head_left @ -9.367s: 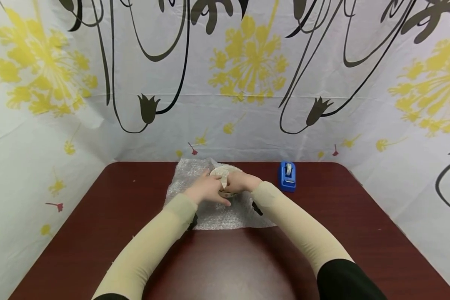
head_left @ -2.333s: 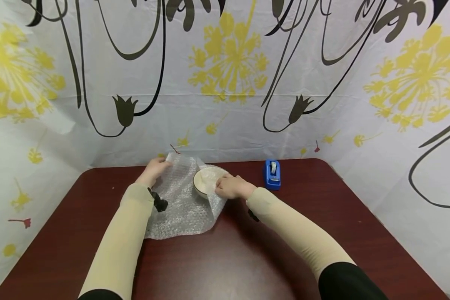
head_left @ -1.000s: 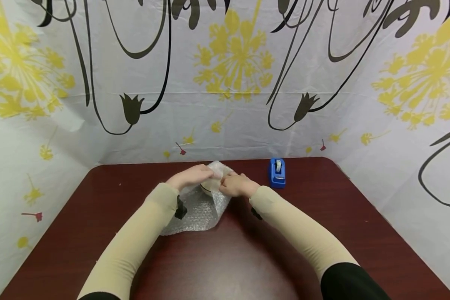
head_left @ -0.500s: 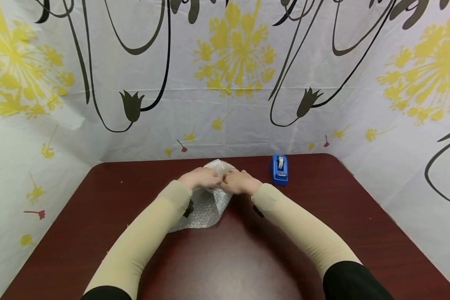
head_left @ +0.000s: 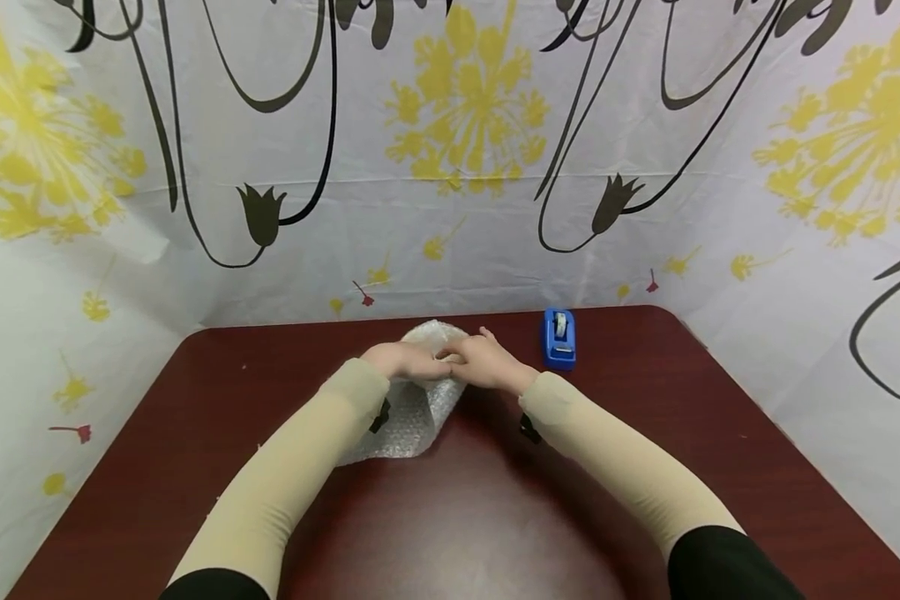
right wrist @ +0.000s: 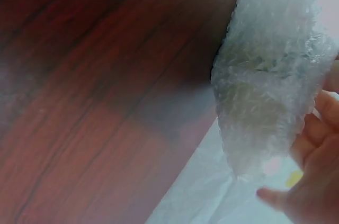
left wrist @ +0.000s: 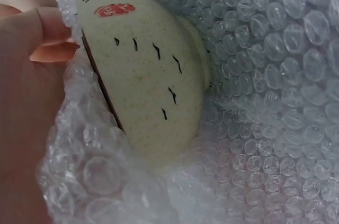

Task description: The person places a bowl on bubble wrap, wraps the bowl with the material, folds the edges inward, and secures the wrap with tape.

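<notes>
A cream bowl (left wrist: pixel 148 70) with a dark rim, black marks and a red stamp tilts on its side in the left wrist view, partly wrapped in bubble wrap (head_left: pixel 401 421). From above, the hands and wrap hide most of it. My left hand (head_left: pixel 412 362) reaches over the bowl from the left and holds a folded part of the wrap at the rim; its fingertips are partly hidden. My right hand (head_left: pixel 487 362) meets it from the right, fingers curled at the wrap's edge, one finger raised. The right wrist view shows wrap (right wrist: pixel 265 75) covering the bowl's outer side.
A blue tape dispenser (head_left: pixel 559 340) stands at the back right of the dark red table (head_left: pixel 450 525), to the right of the hands. Behind the table hangs a white cloth (head_left: pixel 330 275) with a flower print.
Earlier the wrap lay spread with the bowl visible. My left hand has brought its left side rightward over the bowl, meeting my right hand. In the last half second the right fingers have spread slightly.
</notes>
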Demonstrator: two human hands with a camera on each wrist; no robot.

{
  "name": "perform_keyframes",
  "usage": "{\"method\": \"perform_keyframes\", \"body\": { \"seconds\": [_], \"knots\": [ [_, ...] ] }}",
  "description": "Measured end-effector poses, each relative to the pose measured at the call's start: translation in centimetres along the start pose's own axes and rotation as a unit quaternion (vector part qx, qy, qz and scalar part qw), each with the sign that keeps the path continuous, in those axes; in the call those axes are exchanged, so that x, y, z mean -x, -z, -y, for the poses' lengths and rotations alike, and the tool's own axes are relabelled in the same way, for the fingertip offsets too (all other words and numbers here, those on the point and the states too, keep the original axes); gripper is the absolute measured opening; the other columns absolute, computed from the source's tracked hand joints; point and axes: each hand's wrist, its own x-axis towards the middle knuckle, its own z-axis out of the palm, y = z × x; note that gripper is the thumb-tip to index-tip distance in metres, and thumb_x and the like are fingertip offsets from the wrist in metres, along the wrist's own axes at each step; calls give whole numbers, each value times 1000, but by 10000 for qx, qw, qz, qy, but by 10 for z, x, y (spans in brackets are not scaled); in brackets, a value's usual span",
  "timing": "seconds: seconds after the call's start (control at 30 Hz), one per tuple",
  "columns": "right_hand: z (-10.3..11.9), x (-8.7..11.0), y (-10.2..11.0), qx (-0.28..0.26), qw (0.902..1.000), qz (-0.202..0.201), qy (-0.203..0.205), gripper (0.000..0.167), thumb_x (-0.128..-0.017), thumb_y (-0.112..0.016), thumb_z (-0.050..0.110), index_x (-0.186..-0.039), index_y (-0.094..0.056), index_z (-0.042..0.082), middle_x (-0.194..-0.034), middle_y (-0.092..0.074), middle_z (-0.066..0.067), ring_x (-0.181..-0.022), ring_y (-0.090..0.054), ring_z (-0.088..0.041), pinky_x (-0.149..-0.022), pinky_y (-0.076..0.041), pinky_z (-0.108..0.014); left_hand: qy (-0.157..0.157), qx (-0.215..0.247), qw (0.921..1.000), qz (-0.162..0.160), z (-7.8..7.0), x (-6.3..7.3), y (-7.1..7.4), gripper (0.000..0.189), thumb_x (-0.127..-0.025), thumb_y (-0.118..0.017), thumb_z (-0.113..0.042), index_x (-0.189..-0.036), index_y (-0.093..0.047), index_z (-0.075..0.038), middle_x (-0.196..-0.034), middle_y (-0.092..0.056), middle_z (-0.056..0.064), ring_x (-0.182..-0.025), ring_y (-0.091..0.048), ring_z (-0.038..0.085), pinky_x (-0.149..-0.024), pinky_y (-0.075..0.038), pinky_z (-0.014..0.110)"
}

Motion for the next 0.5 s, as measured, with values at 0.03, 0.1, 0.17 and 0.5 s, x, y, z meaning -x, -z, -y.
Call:
{"method": "perform_keyframes", "body": {
  "seconds": [0.03,0.1,0.17,0.5],
  "knots": [
    [-1,1,0,-37,9999,-46,128,27,-99,-55,22,-120,-69,13,-113,-69,-1,-109,-61,-19,-112,-13,-61,-44,112,9999,73,0,0,0,59,-102,-32,-41,-155,-25,-15,-160,-15,8,-145,-15,23,-115,-22,37],
    [-2,3,0,-49,9996,34,293,25,-100,-52,18,-114,-71,14,-105,-71,0,-102,-64,-17,-112,-16,-59,-52,362,9991,214,0,-1,1,60,-101,-31,-39,-154,-25,-11,-159,-18,10,-145,-16,24,-115,-22,35],
    [-3,3,0,19,9992,235,322,27,-101,-47,18,-112,-72,14,-105,-70,1,-103,-63,-17,-112,-17,-58,-96,520,9979,366,0,-1,2,60,-102,-28,-36,-154,-24,-8,-159,-19,12,-145,-15,25,-115,-19,33],
    [-2,-5,3,292,9905,1298,-359,42,-106,-33,32,-136,-58,16,-135,-57,-4,-128,-48,-24,-109,-24,-51,130,512,9984,214,1,2,4,58,-102,-31,-36,-153,-28,-7,-155,-31,12,-141,-30,24,-112,-27,35]
  ]
}}
